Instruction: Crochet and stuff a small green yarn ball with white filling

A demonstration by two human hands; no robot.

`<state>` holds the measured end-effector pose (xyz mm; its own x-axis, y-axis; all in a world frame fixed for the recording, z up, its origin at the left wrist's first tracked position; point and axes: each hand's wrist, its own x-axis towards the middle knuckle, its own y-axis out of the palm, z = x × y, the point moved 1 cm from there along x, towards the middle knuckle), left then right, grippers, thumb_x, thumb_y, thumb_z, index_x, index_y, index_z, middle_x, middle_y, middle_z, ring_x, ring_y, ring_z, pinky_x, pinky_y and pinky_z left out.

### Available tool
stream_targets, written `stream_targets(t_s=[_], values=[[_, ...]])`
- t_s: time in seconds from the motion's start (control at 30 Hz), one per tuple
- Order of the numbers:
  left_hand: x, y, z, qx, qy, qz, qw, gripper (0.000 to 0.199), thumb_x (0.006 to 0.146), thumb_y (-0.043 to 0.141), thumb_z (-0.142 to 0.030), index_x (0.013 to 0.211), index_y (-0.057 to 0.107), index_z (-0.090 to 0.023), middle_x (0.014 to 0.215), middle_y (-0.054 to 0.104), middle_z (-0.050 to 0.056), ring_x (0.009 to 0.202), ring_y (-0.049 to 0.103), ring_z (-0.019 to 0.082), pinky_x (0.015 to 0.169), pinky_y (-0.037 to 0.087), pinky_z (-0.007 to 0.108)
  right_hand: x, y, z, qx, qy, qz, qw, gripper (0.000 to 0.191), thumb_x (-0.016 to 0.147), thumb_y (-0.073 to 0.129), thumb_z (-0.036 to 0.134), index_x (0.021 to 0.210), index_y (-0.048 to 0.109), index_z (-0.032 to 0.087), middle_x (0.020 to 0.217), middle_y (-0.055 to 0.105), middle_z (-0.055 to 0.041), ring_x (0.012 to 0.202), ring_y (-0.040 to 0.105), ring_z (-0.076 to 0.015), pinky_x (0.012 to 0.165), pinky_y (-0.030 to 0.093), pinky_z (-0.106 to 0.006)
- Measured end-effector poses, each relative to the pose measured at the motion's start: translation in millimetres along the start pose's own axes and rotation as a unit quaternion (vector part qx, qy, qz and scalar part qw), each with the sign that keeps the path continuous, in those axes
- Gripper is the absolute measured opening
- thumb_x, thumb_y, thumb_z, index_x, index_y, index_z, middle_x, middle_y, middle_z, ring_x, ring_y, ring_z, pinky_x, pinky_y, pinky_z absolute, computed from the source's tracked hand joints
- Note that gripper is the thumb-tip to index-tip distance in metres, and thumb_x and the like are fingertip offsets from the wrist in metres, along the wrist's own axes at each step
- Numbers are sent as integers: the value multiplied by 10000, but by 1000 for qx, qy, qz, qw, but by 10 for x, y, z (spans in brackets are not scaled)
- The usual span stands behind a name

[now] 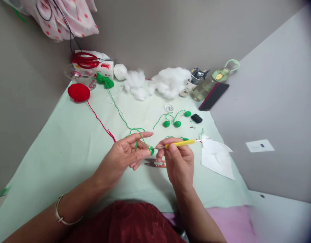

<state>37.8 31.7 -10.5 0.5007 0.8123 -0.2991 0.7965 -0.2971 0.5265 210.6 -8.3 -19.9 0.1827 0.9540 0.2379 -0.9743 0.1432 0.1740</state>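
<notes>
My left hand (128, 153) pinches a small piece of green crochet work (152, 151) between thumb and finger, its index finger stretched out with green yarn (122, 116) running over it. That strand leads back to a green yarn bundle (104, 81). In my right hand (179, 158) is a crochet hook (181, 143) with a yellow handle, its metal tip at the green piece. Under the hands lie thread snips (155, 163) with orange handles, partly hidden by the right hand. Several small green crocheted balls (177, 124) with yarn tails rest beyond the right hand.
At the back stand a red yarn ball (78, 92), red-handled scissors (87, 60) on a box, white stuffing (170, 82), a pen cup (189, 84) and a bottle (208, 82). A dark phone-like slab (214, 97) leans by the wall. White paper (216, 157) lies right.
</notes>
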Motion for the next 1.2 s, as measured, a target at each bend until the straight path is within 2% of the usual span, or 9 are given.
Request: stream_targets(t_s=[0.17,0.37,0.43,0.53,0.6,0.9,0.97,1.1,1.2], values=[[3,-58,-12,25,0,-8,1000,457,783,882,-272,1208,747,-171,708,595,-62,472,394,33,468,351,216,-41,1,78,-80,-67,5,995,148,1007,637,272,1005,778,228,912,748,-58,643,686,-146,545,584,-289],[-12,-35,15,34,0,0,999,408,818,852,-289,1207,763,-203,777,624,-35,514,412,45,500,364,221,37,2,70,2,7,24,1000,186,1022,608,313,948,756,227,819,730,-25,530,628,-118,468,558,-252],[-22,-11,49,47,14,-12,999,443,821,844,-262,1253,753,-227,797,637,-29,535,429,55,506,361,220,0,15,39,-104,-64,35,992,173,1018,611,249,1009,784,260,897,740,-43,651,686,-143,537,589,-270],[-30,19,99,36,21,-23,999,523,817,837,-233,1328,723,-230,719,599,-46,540,422,67,510,349,217,-100,42,-11,-320,-236,40,917,307,970,663,147,1188,785,326,1058,757,-77,898,732,-207,696,629,-330],[-26,34,114,0,0,-19,1000,559,807,844,-236,1349,709,-211,682,571,-58,516,383,57,500,333,213,-138,55,-29,-357,-293,25,887,393,970,649,120,1265,755,356,1088,753,-75,917,730,-213,711,626,-341],[12,43,94,-73,-51,24,996,544,815,860,-265,1336,711,-221,762,603,-48,502,294,20,490,299,194,-17,18,95,-204,-156,19,966,208,998,636,188,1081,798,288,940,755,-59,861,714,-209,668,605,-337],[6,38,112,-51,-30,8,998,583,812,859,-242,1370,689,-251,794,628,-40,523,345,31,505,315,196,-45,1,67,-234,-159,28,959,229,1001,625,183,1107,797,294,940,750,-61,849,715,-209,660,610,-336],[-5,50,133,-54,-19,-6,998,553,828,846,-256,1359,694,-228,764,601,-43,533,344,42,517,323,201,-155,18,3,-352,-276,36,894,424,967,645,104,1287,745,363,1106,752,-78,976,733,-227,740,633,-343],[3,47,113,-97,-63,26,993,464,837,838,-267,1283,738,-185,677,489,-68,516,256,42,494,295,198,-155,20,20,-308,-255,3,917,351,974,644,120,1221,767,336,1040,764,-70,903,742,-219,709,634,-350]])
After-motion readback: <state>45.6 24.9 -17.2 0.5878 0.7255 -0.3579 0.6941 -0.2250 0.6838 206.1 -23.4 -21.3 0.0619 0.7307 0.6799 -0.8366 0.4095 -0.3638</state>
